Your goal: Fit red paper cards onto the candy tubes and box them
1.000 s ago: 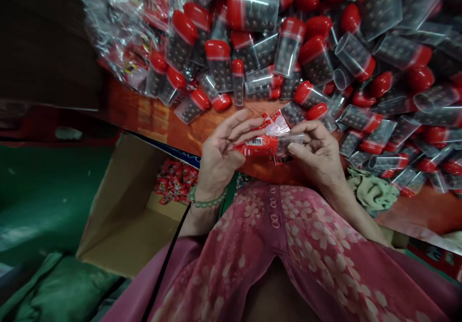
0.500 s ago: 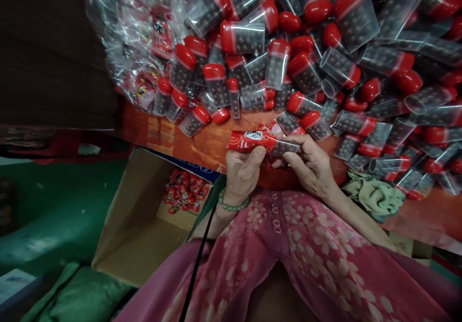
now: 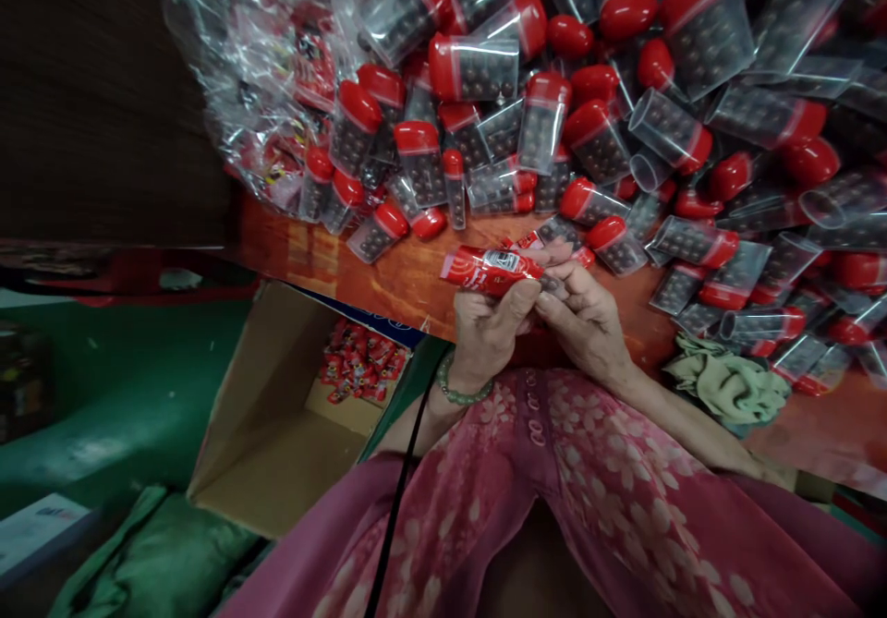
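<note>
My left hand [image 3: 491,330], with a green bead bracelet at its wrist, grips a red printed sleeve [image 3: 478,269] between thumb and fingers. Inside the sleeve's right end sits a clear tube of dark balls [image 3: 552,284]. Only a short end of that tube shows; my right hand [image 3: 586,322] pinches it with thumb and fingertips. Both hands meet over the table's front edge. Just behind them lie another red printed wrapper [image 3: 525,241] and a similar tube, partly hidden by my fingers.
Many red-capped tubes [image 3: 547,124] of dark balls pile across the orange table [image 3: 408,281]. A clear plastic bag [image 3: 270,73] of red wrappers lies at the back left. Below left, an open carton [image 3: 277,442] holds red packets [image 3: 364,359]. A green cloth [image 3: 727,382] lies right.
The sleeve now covers more of the tube, whose bare end has become shorter. My left hand has shifted right, closer to my right hand. The view has moved slightly.
</note>
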`<state>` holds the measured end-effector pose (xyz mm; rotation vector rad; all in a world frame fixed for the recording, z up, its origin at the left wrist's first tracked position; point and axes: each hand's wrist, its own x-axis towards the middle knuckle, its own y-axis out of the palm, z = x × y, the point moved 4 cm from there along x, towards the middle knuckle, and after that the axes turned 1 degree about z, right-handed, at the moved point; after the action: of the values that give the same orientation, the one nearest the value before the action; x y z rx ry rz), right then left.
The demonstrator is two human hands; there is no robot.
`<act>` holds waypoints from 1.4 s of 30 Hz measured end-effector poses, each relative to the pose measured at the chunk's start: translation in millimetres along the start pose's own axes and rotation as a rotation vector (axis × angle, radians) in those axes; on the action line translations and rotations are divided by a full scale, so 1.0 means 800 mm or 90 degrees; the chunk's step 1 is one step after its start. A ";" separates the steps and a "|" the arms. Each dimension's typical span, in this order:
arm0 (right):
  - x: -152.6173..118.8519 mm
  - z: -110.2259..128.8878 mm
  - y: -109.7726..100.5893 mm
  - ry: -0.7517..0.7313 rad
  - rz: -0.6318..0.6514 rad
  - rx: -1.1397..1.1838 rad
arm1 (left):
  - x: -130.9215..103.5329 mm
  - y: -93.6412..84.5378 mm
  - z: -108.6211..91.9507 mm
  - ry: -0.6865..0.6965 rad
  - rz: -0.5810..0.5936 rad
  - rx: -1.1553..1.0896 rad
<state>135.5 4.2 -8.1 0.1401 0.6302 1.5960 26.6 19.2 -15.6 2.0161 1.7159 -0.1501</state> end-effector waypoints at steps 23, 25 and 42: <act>-0.009 0.011 -0.011 -0.087 -0.040 -0.077 | -0.002 0.021 -0.002 -0.062 0.070 -0.115; -0.006 0.011 -0.012 -0.099 -0.058 -0.072 | -0.003 0.025 -0.001 -0.045 0.095 -0.116; -0.003 -0.007 -0.007 -0.062 -0.094 -0.136 | -0.018 0.018 0.002 -0.072 0.145 -0.170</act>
<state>137.9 0.0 -14.8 0.0124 0.3829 1.4933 37.7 4.5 -7.4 1.9450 1.3478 0.0385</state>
